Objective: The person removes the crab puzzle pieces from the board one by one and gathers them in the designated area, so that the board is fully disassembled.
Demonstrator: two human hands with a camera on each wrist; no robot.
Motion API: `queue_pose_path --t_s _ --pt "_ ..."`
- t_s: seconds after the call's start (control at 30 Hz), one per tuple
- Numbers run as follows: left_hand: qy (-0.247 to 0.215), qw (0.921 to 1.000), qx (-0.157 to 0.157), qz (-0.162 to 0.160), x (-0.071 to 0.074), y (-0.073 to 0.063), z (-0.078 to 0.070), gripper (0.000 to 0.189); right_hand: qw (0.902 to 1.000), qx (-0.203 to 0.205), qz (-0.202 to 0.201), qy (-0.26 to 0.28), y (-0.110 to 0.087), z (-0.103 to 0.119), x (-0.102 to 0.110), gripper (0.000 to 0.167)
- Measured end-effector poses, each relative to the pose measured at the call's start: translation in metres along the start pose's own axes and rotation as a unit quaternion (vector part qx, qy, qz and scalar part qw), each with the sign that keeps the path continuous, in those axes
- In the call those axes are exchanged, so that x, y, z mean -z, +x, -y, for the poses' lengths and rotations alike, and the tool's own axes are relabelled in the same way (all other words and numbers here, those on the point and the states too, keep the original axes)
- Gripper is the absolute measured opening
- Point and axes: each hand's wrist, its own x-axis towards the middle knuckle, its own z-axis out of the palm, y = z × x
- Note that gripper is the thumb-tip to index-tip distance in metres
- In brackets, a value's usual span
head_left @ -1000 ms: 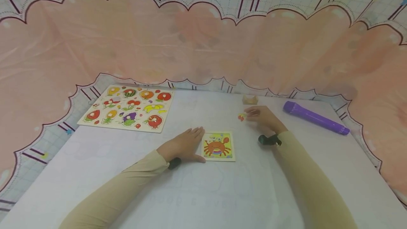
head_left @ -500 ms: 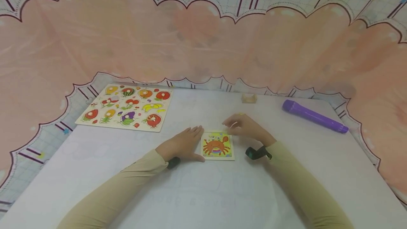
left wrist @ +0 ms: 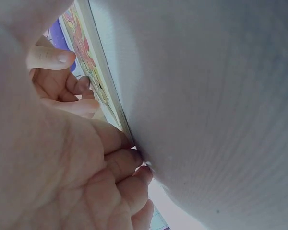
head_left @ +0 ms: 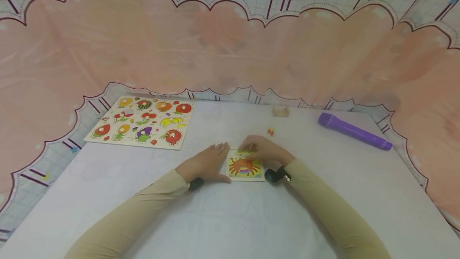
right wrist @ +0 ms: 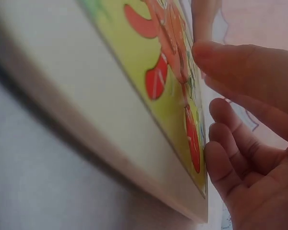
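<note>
A fruit-picture board (head_left: 138, 111) lies beyond and left of the left hand (head_left: 205, 163), a purple microphone-shaped object (head_left: 353, 131) beyond and right of the right hand (head_left: 265, 148). Peach patterned cloth (head_left: 201, 55) rises beyond both

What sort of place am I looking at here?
Probably a children's play corner, though the room beyond is hidden: a crab puzzle and a fruit board lie before a patterned backdrop.
</note>
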Motion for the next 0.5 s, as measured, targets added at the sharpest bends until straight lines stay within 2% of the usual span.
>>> queue_pose_path --t_s 0.27,0.5 --pt "0.004 1.0000 -0.001 0.002 -0.0008 0.0004 0.0002 0.106 0.9995 -0.003 0.025 -0.018 0.0027 0.0014 0.0002 0.030" --pt "0.003 1.0000 -0.002 -0.004 -0.0012 0.0006 0.0003 0.106 0.9993 -0.016 0.030 -0.018 0.0037 0.0056 0.0004 0.030"
